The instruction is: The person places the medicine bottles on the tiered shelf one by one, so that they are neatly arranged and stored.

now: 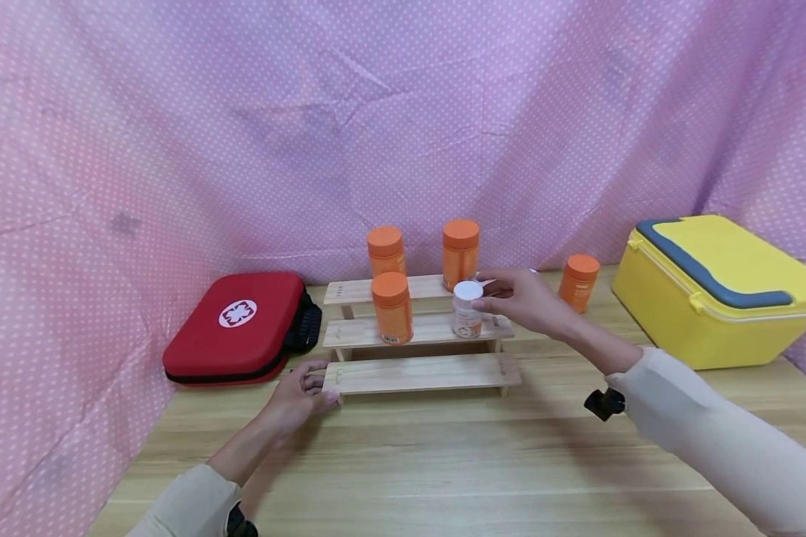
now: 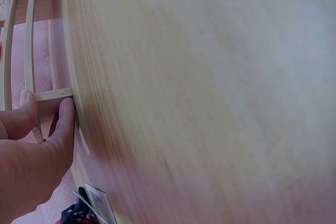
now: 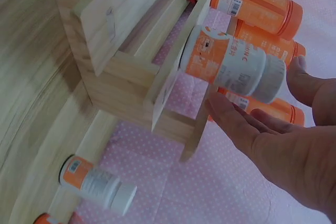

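Observation:
A three-tier wooden rack (image 1: 422,375) stands on the table. My left hand (image 1: 294,399) grips the left end of its lowest tier; in the left wrist view the thumb and fingers (image 2: 64,124) pinch the wood. A white-capped vitamin C bottle (image 1: 467,317) with a white and orange label stands upright on the right of the middle tier. My right hand (image 1: 520,298) is beside this bottle, with thumb and fingers spread at its side and cap in the right wrist view. An orange bottle (image 1: 392,309) shares that tier, and two orange bottles (image 1: 460,257) stand on the top tier.
Left of the rack lies a red first-aid case (image 1: 242,328) with a black handle. To the right are another orange bottle (image 1: 578,285) and a yellow box (image 1: 719,298). The right wrist view shows a second white-capped bottle (image 3: 97,183) beyond the rack. Pink dotted cloth (image 1: 403,134) hangs behind.

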A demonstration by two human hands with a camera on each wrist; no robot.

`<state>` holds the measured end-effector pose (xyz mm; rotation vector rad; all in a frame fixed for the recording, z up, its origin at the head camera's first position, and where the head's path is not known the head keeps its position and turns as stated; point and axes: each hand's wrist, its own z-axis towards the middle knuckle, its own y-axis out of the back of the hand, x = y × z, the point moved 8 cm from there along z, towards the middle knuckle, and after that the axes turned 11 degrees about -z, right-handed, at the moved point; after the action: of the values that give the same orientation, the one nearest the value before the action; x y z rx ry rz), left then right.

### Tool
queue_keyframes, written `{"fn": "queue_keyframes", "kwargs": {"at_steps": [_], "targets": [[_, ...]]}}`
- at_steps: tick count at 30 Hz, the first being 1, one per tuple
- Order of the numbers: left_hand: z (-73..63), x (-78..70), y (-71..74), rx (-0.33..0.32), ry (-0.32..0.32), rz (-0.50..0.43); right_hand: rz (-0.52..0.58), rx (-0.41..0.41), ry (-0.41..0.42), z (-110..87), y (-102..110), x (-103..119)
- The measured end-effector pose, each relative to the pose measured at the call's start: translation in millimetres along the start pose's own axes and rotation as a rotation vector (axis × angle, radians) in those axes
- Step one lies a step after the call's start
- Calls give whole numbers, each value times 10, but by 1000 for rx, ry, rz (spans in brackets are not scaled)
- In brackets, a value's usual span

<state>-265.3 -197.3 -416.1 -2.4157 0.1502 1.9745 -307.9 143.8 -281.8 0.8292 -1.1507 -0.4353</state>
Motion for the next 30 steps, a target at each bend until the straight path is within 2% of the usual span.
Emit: {"fn": "queue_keyframes", "kwargs": {"at_steps": [8,13,17,23,30], "targets": [[11,-2,-5,-4,2,-2,-61,-76,-50,-320,321,-202],[10,1,0,0,4,15,-69,-105,-86,-536,500,-450],[5,-2,11,-5,5,17,-73,-130,-122,-637,598,-702],[18,11,11,-2,4,-19,-115,-187,-172,-624,757,-1026],[28,19,9,-4,1,-17,-161,-241,-254,-447,939,-1285]]}}
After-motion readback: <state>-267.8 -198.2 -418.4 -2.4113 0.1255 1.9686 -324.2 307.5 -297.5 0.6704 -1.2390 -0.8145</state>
